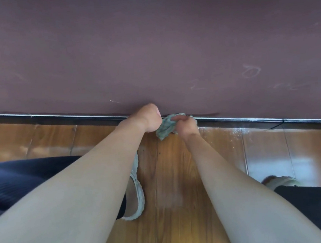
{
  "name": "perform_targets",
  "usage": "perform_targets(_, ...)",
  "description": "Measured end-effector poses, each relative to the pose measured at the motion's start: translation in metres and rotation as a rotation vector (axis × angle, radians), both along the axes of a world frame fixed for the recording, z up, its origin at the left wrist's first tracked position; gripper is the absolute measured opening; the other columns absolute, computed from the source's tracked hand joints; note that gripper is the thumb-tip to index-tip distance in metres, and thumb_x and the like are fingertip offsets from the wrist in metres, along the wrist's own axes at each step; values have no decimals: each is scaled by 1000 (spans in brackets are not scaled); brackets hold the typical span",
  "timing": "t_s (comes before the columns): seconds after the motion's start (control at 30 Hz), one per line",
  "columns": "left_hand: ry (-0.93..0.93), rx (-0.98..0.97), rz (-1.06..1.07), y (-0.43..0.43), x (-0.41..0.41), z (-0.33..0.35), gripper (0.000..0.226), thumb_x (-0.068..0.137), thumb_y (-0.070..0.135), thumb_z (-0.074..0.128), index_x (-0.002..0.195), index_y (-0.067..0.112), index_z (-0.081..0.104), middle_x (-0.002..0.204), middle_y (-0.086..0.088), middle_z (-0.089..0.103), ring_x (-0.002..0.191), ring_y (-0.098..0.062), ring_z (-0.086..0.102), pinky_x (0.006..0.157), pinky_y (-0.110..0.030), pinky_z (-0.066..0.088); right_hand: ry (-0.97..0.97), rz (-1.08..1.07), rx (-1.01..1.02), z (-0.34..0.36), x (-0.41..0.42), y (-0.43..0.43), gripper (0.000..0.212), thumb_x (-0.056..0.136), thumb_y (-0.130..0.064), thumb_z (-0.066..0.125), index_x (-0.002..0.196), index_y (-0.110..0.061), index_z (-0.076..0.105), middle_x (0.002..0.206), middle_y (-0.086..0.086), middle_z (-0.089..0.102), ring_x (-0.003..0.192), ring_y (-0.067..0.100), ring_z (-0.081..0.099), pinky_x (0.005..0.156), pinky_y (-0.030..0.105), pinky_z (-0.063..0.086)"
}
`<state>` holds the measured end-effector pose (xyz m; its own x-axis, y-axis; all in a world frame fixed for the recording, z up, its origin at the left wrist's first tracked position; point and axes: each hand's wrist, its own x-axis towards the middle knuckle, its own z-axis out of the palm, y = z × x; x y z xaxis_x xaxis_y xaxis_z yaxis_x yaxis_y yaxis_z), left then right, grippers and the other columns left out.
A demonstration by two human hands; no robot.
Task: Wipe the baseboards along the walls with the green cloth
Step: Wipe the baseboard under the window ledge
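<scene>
Green cloth in right hand

The left forearm and right forearm are bare behind the left grip and right grip. Dark navy ribbed clothing shows below-left of the left grip, and black fabric below-right of the right grip. The left sandal and right sandal are pale grey-green with ridged soles.

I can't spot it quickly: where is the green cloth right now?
The green cloth sits near the head view's centre, gripped by the right hand at the baseboard, left hand just beside it.
</scene>
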<state>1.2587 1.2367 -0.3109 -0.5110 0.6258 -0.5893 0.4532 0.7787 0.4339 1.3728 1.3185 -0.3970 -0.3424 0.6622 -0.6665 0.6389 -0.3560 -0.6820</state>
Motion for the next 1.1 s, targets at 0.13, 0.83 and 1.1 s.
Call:
perform_targets(0.13,-38,-7,27,-7,-5,-1,28,88,4,47,92,12,73,101,-12,68,97,-31,62,100,-42,54,-52,-462,56,-12,25,13,42,86,-2,38,86,-21,76,97,1,68,93,24,62,87,32,51)
perform_targets(0.83,-117,56,31,-3,14,6,26,97,6,51,113,11,72,117,-11,70,113,-30,63,100,-34,51,-66,-581,43,-20,60,48,29,92,-15,43,70,-29,55,80,-2,62,86,24,63,88,45,58)
perform_targets(1.1,-109,57,-22,10,33,1,23,101,13,49,111,16,69,117,-9,70,113,-27,64,101,-36,51,20,-180,-256,-24,50,22,40,94,-16,49,133,-18,53,120,9,66,107,29,65,82,41,61)
